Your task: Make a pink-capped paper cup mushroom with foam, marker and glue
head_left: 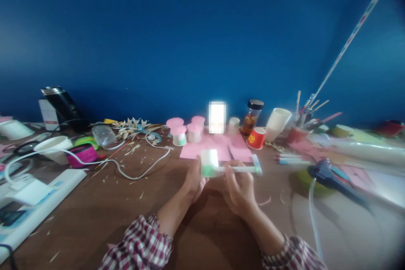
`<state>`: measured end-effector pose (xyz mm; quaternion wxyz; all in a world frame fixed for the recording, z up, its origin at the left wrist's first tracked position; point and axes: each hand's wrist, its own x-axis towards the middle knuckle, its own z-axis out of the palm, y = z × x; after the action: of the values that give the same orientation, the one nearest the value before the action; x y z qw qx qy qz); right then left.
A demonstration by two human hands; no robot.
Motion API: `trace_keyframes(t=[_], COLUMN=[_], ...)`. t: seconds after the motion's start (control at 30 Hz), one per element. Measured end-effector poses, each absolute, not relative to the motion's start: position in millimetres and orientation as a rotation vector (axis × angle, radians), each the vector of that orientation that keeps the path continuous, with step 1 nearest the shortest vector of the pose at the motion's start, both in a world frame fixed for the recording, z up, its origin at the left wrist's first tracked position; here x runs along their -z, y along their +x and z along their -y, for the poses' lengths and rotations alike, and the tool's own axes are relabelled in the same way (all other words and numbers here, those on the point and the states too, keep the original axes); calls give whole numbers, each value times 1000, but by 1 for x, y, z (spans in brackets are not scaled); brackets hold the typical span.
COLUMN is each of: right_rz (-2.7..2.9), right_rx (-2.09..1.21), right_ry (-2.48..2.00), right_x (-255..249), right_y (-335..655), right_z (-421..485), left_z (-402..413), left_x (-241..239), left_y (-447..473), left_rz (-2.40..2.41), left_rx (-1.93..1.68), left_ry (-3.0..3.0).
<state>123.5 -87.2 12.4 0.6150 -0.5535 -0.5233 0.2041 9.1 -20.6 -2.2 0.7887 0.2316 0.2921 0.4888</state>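
Observation:
My left hand point(193, 181) is closed round a small white paper cup with a green band point(209, 163), held over the brown table point(95, 215). My right hand point(239, 187) grips a white marker pen point(240, 169) lying sideways, its tip against the cup. Both hands are close together just in front of a pink sheet point(193, 151). Behind it stand several small cups topped with pink lids point(179, 135). Both sleeves are red-and-white checked.
A red paper cup point(256, 138), a jar with a black lid point(251, 117), a tipped white cup point(277, 123) and a pot of brushes point(300, 128) stand at the back right. A glue gun point(335, 179) lies right. White cables, a power strip point(41, 202) and scraps lie left.

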Motion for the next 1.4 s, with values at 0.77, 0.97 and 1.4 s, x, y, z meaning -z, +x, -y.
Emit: trace_keyframes(t=[0.77,0.97,1.4], right_rz=[1194,1168,1165], right_rx=[-555,-528,-525], right_ry=[-1261,-1258,-1249], right_x=[-14,-12,-15], right_y=[124,124,124], right_z=[86,87,88], left_z=[22,21,23], left_x=[-2,1,-5], left_y=[9,9,8], left_rz=[-670,-638,-649], left_rx=[-1044,-1034,-1036], left_ry=[500,516,512])
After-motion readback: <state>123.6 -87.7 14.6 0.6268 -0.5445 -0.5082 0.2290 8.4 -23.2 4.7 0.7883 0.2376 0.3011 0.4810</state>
